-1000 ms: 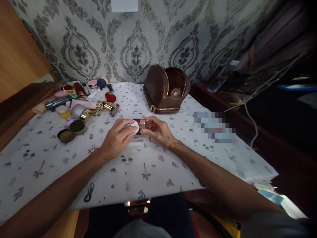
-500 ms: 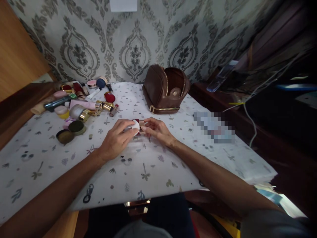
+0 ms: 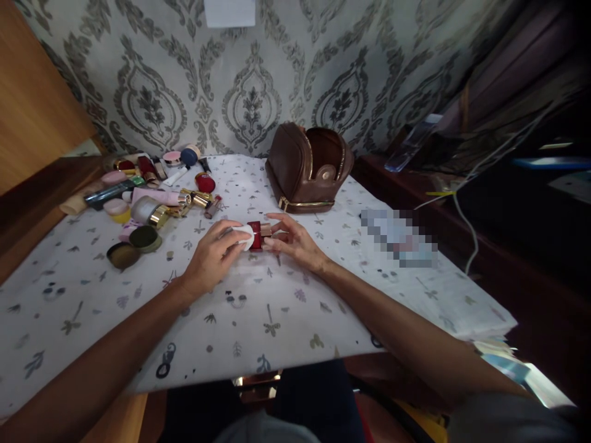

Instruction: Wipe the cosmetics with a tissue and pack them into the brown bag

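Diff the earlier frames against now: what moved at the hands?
The left hand, holding the white pad, has shifted left, exposing more of the red bottle. The right hand is still at the gold-toned cap, its index finger lifted; can't tell whether it grips. The brown pouch and cosmetics stayed put.

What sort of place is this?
Probably a room in someone's home: there's patterned wallpaper, a leaf-print tablecloth, and lots of cosmetics out on the table with an open brown bag.
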{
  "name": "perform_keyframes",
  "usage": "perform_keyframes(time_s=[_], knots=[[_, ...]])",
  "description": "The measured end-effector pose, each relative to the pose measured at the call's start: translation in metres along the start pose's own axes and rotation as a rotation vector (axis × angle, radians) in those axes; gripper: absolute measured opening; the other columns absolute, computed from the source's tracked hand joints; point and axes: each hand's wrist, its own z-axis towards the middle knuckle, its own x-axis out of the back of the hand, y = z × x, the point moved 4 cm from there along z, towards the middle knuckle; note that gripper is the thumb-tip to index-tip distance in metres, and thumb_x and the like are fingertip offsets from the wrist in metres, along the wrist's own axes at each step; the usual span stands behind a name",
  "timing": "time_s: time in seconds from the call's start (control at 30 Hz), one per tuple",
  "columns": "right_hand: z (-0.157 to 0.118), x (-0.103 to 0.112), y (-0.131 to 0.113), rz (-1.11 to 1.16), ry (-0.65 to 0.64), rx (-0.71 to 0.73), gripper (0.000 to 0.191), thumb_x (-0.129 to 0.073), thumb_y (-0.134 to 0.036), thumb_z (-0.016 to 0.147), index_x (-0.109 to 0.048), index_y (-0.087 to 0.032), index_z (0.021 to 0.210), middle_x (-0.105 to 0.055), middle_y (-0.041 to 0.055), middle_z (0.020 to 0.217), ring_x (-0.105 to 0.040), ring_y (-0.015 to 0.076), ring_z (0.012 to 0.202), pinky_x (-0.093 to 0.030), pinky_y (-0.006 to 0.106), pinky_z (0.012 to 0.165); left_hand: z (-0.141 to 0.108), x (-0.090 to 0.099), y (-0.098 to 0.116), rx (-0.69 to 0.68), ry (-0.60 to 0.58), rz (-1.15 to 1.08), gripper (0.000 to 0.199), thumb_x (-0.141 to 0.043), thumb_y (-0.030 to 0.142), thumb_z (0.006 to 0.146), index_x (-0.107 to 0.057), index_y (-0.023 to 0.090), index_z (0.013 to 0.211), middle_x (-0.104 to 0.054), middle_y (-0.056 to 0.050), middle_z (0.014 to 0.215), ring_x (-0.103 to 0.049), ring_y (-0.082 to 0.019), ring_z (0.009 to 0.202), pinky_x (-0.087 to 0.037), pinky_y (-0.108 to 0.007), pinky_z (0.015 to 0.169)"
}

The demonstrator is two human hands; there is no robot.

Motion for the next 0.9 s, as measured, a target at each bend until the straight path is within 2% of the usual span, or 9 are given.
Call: perform_keyframes(time_s=[0.2, 0.47, 0.63, 0.9], knots=[[0.002, -0.004, 0.004, 0.027, -0.036, 0.064, 0.061, -0.085, -0.041, 0.068, -0.055, -0.026, 0.118, -0.064, -0.0021, 0.089, -0.056, 0.0099, 0.061, -0.048, 0.025, 0.056, 0.002, 0.001, -0.002, 0.042, 0.021, 0.017, 0.014, -0.058, 0.016, 0.094, -0.069, 0.021, 0.102, -0.065, -0.007, 0.105, -0.064, -0.021, 0.101, -0.055, -0.036, 0.088], [0.001, -0.005, 0.001, -0.012, -0.006, 0.035, 0.058, -0.084, -0.047, 0.067, -0.057, -0.026, 0.115, -0.065, -0.0027, 0.082, -0.057, 0.0114, 0.060, -0.045, 0.024, 0.053, 0.003, -0.001, 0.007, -0.059, 0.026, 0.110, 0.016, -0.055, 0.017, 0.097, -0.068, 0.022, 0.103, -0.066, -0.007, 0.108, -0.061, -0.021, 0.099, -0.053, -0.040, 0.088], [0.002, -0.003, 0.001, 0.008, 0.017, -0.007, 0.059, -0.083, -0.050, 0.067, -0.056, -0.025, 0.113, -0.061, -0.0050, 0.075, -0.053, 0.0104, 0.054, -0.042, 0.023, 0.047, 0.002, -0.005, 0.013, -0.114, -0.009, 0.126, 0.016, -0.055, 0.017, 0.097, -0.069, 0.022, 0.104, -0.067, -0.007, 0.107, -0.060, -0.022, 0.102, -0.053, -0.040, 0.088], [0.004, -0.002, -0.001, -0.023, 0.010, -0.058, 0.055, -0.078, -0.057, 0.072, -0.055, -0.021, 0.107, -0.060, -0.0064, 0.060, -0.057, 0.0123, 0.049, -0.042, 0.022, 0.044, 0.001, -0.007, 0.014, -0.157, -0.027, 0.154, 0.013, -0.058, 0.017, 0.096, -0.069, 0.020, 0.101, -0.066, -0.009, 0.111, -0.059, -0.022, 0.103, -0.055, -0.039, 0.087]])
